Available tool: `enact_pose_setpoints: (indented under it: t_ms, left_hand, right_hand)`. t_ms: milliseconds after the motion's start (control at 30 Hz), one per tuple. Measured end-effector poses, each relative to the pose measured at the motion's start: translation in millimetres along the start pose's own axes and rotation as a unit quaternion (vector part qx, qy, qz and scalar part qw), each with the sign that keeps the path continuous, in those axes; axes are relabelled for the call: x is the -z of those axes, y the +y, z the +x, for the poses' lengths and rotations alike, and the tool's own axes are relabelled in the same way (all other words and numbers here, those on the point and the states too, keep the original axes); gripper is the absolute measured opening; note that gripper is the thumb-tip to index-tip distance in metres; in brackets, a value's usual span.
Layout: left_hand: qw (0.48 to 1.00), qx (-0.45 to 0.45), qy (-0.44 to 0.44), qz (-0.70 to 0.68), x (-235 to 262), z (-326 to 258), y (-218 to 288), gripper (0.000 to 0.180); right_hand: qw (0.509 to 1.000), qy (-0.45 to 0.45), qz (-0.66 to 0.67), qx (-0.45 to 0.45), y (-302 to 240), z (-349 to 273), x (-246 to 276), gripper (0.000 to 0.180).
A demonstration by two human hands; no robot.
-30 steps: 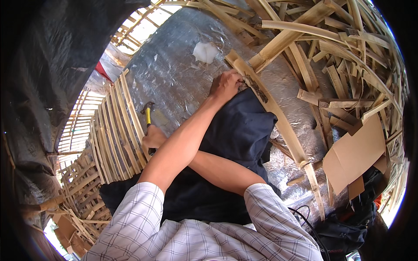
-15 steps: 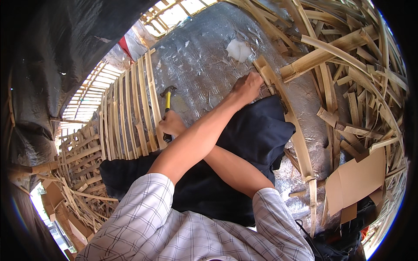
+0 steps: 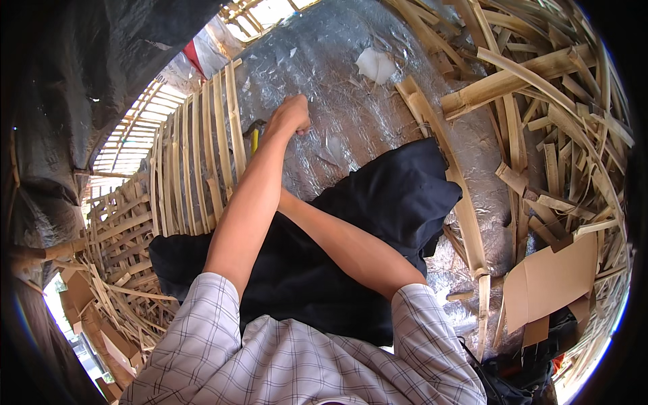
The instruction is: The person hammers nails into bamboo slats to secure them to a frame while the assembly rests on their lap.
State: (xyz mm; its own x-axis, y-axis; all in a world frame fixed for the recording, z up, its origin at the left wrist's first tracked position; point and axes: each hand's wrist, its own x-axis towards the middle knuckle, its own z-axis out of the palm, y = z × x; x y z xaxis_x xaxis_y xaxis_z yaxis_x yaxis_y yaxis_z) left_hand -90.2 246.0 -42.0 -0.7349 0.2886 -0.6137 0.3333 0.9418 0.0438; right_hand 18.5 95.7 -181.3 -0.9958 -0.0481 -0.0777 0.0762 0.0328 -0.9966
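My left hand [image 3: 290, 115] is closed in a fist above the silvery foil sheet [image 3: 324, 88], near the upper end of the bamboo slats [image 3: 212, 135]; whatever its fingers hold is hidden. My right forearm [image 3: 351, 243] passes beneath the left one, so the arms cross. Behind the left forearm my right hand is out of sight, but the yellow neck of a hammer [image 3: 255, 140] sticks out past it, the dark head partly covered. The half second before shows that hand wrapped round the hammer's handle. Dark cloth [image 3: 385, 196] lies under both arms.
To the right, a long split bamboo strip [image 3: 462, 209] runs across the foil. Beyond it lies a tangled heap of bamboo pieces [image 3: 553, 155], with a cardboard sheet [image 3: 550, 280] at its near end. Woven bamboo [image 3: 121, 229] and black plastic sheeting [image 3: 74, 88] are at left.
My left hand has moved left, away from the bamboo strip, to beside the hammer's head. Its forearm now covers my right hand, which has shifted little. The view has tilted slightly.
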Motion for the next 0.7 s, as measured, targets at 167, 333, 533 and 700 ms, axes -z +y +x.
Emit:
enact_pose_setpoints:
  t_ms: [167, 333, 533, 700]
  left_hand:
    - [0.997, 0.034, -0.049, -0.044, 4.1, -8.2, -4.2, 0.014]
    - [0.977, -0.023, 0.080, -0.196, 20.0, -51.8, -41.3, 0.023]
    - [0.906, -0.112, 0.217, -0.345, 35.5, -128.9, -152.4, 0.008]
    - [0.896, 0.019, 0.262, -0.359, -43.5, -180.4, -306.4, 0.013]
  right_hand:
    - [0.996, 0.053, -0.020, 0.071, -1.2, -0.2, 0.1, 0.035]
    - [0.976, 0.001, 0.153, -0.154, -113.9, -44.0, 53.0, 0.045]
    - [0.981, 0.046, -0.022, -0.185, -122.7, -35.0, 75.8, 0.029]
    - [0.984, 0.064, -0.125, -0.111, -110.8, -30.4, 72.1, 0.033]
